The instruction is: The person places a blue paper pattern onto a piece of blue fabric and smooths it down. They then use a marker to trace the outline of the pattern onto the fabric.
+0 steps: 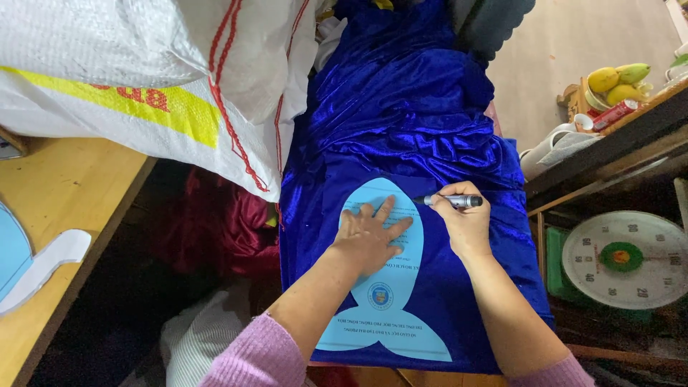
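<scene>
Blue paper fish shape (383, 287) flat on shiny blue cloth (408, 122), near its front edge. Left hand (369, 236) spread open, pressing down. Right hand (464, 218) closed around marker (454, 201). Best to press firmly and trace slowly along the paper's edge.

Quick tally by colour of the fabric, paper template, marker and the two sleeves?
Blue: 2 (shiny fabric, lighter fish-shaped paper template)
Dark grey: 1 (marker, in the right hand)
Pink: 2 (left sleeve, right sleeve)
Total: 5
The left hand lies flat on the template.
</scene>
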